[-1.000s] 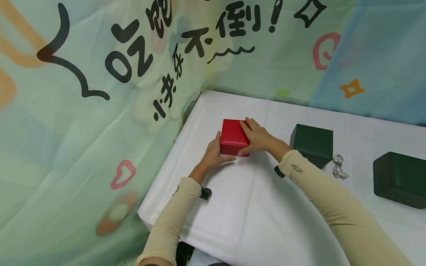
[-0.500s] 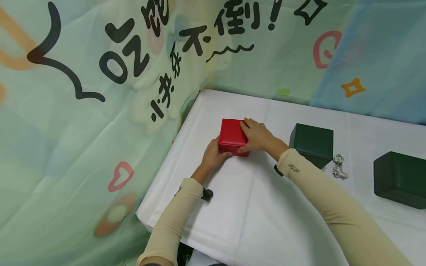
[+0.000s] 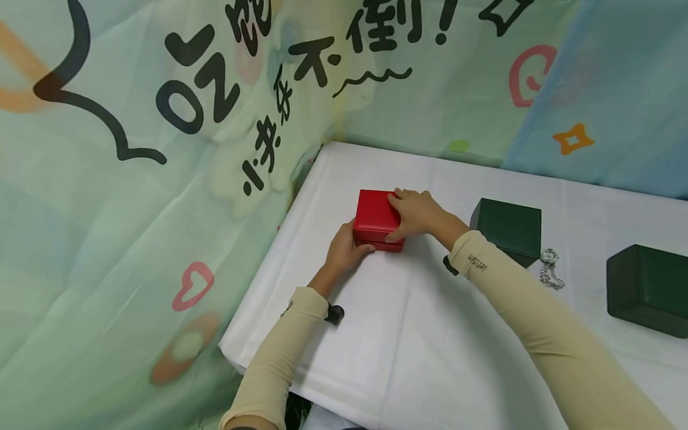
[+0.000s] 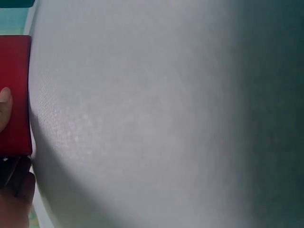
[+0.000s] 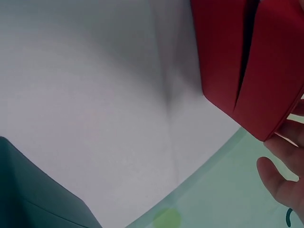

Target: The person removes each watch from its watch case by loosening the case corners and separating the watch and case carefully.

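A small red box (image 3: 372, 210) sits on the white-covered table with its lid slightly raised. The dark gap between lid and base shows as a wedge on the box (image 5: 221, 52) in the right wrist view. My left hand (image 3: 341, 249) grips the base at its left side and front corner, thumb across the front. My right hand (image 3: 421, 214) grips the lid, its thumb at the front and its other fingers over the top right edge. In the left wrist view only the box's edge (image 4: 19, 61) shows, at the far left. The inside of the box is hidden.
To the right stands a dark green box (image 3: 509, 226), with a silver watch (image 3: 549, 269) beside it. Another dark green box (image 3: 650, 286) is farther right. A printed cloth (image 3: 226, 179) hangs along the table's left and back edges. The white tablecloth (image 3: 355, 352) spreads in front.
My left hand has closed in on the box, its thumb coming onto the front. The right hand has lifted the lid a little, and a gap has appeared along the front.
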### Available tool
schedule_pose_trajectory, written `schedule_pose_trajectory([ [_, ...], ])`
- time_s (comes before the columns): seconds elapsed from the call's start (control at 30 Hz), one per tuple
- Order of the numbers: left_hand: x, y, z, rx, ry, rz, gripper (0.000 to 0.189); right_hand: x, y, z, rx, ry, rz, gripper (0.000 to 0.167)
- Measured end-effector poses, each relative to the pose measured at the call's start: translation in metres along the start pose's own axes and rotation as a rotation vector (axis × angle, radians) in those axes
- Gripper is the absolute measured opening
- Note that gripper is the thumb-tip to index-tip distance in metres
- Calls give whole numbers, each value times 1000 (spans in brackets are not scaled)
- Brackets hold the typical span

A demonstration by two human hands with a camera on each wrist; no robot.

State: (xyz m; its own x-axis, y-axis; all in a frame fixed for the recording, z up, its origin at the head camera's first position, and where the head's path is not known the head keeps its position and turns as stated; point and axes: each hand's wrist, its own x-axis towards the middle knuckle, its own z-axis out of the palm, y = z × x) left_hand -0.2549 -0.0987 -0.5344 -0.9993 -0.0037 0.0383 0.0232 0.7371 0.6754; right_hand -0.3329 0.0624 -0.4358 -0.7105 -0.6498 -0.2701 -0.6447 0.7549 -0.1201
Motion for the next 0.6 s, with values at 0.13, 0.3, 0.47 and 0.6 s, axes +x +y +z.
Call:
schedule_pose_trajectory([
  [0.13,1,-2,2,-1,8,15,71,3,4,-4,1,-14,-7,88],
  [0.3,2,-2,1,5,8,16,70,5,4,-9,4,-36,-18,87],
  [0.47,2,-2,0,24,1,-3,69,8,5,-12,9,-37,-37,85],
  [0.6,2,-2,1,2,-2,-9,66,10,6,-14,23,-70,-39,85],
])
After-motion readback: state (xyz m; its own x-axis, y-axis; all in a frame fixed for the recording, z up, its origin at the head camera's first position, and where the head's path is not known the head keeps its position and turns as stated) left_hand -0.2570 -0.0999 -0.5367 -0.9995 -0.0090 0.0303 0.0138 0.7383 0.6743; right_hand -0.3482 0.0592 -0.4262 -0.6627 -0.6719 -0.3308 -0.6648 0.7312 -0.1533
